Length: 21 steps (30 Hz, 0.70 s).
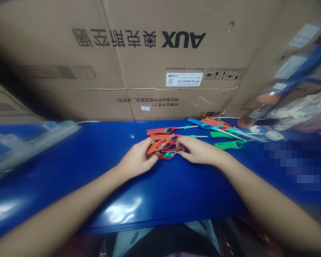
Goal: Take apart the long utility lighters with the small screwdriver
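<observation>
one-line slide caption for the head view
Left hand and right hand hold an orange lighter on a blue table, more lighters nearby.

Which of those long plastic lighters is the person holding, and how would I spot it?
Below the big cardboard box lies a blue table, and both hands meet at its middle. Between the left hand and the right hand sits the orange lighter. Unlike the red lighter just behind it and the green lighters further right, it alone is held.
</observation>
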{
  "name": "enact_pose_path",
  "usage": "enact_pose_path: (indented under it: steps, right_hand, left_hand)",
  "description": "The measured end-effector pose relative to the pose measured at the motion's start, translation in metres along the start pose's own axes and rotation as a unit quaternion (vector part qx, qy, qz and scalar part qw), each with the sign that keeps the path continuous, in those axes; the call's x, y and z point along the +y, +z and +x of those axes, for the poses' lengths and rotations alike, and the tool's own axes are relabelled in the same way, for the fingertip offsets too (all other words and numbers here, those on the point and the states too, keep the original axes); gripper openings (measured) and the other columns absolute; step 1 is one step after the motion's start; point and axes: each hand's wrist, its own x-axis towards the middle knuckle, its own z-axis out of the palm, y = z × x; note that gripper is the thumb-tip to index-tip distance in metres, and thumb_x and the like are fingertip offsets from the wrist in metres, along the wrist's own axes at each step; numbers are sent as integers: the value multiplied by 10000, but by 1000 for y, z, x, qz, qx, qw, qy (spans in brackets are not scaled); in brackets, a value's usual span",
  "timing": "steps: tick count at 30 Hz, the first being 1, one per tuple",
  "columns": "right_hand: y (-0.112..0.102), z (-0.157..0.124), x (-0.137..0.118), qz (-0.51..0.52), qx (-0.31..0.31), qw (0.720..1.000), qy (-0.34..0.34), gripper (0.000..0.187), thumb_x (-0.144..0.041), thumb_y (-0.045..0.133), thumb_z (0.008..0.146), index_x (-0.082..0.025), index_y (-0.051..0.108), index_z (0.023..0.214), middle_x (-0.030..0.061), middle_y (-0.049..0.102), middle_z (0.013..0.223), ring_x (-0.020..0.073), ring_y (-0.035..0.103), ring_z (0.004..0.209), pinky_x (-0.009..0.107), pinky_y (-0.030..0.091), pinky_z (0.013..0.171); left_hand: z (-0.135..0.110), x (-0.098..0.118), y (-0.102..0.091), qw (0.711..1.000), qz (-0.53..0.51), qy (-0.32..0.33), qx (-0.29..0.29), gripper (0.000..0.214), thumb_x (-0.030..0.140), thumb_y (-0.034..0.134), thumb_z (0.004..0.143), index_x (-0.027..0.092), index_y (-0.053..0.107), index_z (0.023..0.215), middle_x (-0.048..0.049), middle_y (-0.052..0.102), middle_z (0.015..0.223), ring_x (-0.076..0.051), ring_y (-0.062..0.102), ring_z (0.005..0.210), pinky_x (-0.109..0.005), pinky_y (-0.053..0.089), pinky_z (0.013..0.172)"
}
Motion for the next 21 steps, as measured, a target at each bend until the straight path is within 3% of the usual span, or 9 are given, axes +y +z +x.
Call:
enact_pose_path:
  steps: [3,11,21]
  right_hand:
    - [1,0,0,-3,-12,1000,-3,116,-202,646,883,-199,543,935,48,643,947,170,564,803,277,416,687]
    - [0,0,-3,-28,2,1000,-15,48,-156,526,934,-201,533,920,54,635,952,180,565,835,300,428,739]
    - [1,0,-8,16,27,999,-10,37,-173,467,967,-207,480,972,68,635,982,182,587,842,311,445,749]
  left_hand:
    - [2,-3,2,999,29,28,2,83,222,634,819,186,574,864,-24,639,853,-173,604,733,-280,476,678]
    - [4,-13,6,999,-7,38,-7,154,308,703,853,175,696,930,-67,695,973,-205,668,863,-305,526,780]
    - [4,-15,3,999,7,30,-23,135,265,613,923,176,711,948,-63,701,937,-200,658,841,-309,508,757]
